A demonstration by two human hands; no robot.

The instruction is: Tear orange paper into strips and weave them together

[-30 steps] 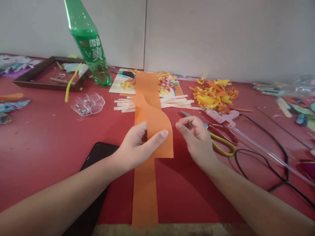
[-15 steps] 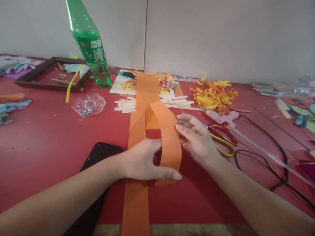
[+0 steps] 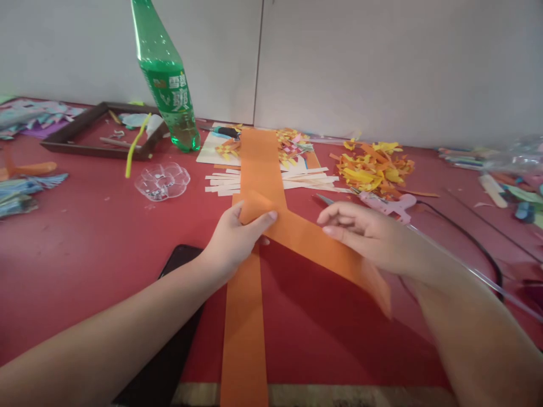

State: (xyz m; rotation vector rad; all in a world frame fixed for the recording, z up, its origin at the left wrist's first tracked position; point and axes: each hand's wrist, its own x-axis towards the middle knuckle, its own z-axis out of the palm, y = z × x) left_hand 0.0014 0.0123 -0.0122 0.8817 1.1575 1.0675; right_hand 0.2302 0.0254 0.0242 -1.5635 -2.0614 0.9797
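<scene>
My left hand (image 3: 229, 246) pinches an orange paper strip (image 3: 303, 234) where it folds over, thumb on top and fingertips underneath. From that fold, the strip's loose end slants down to the right, its tip bent and slightly blurred. My right hand (image 3: 373, 232) is at the upper edge of this loose end, fingers loosely curled and thumb apart from the forefinger; nothing shows between them. Another orange length (image 3: 245, 333) runs beneath my left hand to the table's front edge. Beyond the fold, orange paper (image 3: 261, 161) reaches back over cream strips (image 3: 223, 182).
A green bottle (image 3: 169, 96) and a dark frame (image 3: 95, 151) stand back left, near a clear flower-shaped tray (image 3: 156, 191). A phone (image 3: 169, 333) lies under my left forearm. Orange and yellow scraps (image 3: 377, 169), a pink glue gun (image 3: 394, 206) and a scissor tip (image 3: 324, 199) are on the right.
The curled strip has been opened out into a flap slanting right. My left hand has moved up to the fold and closed on it; my right hand has shifted right along the flap.
</scene>
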